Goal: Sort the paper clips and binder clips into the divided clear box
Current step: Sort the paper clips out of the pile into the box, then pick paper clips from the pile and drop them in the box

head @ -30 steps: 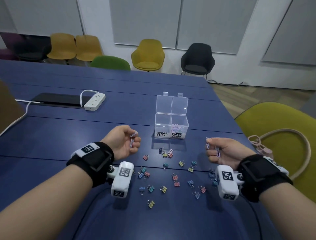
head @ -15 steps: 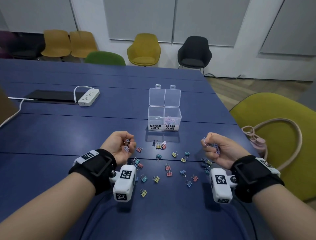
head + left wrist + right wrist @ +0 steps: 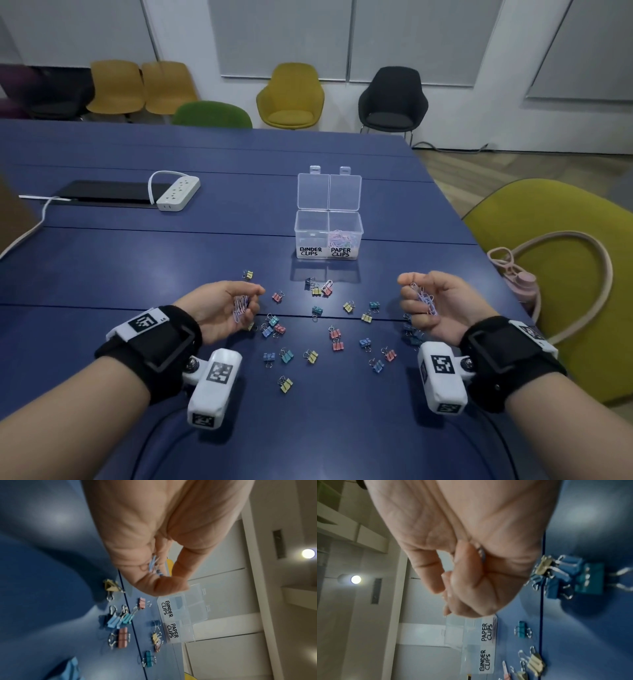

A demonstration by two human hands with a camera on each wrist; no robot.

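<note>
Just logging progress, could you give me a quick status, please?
Left hand, right hand each hold paper clips. Clear box open. Binder clips still scattered; nothing blocking.

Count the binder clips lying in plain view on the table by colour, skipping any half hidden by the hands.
Yellow binder clips: 6
Pink binder clips: 6
Blue binder clips, light and dark: 5
Teal binder clips: 4
Total: 21
</note>
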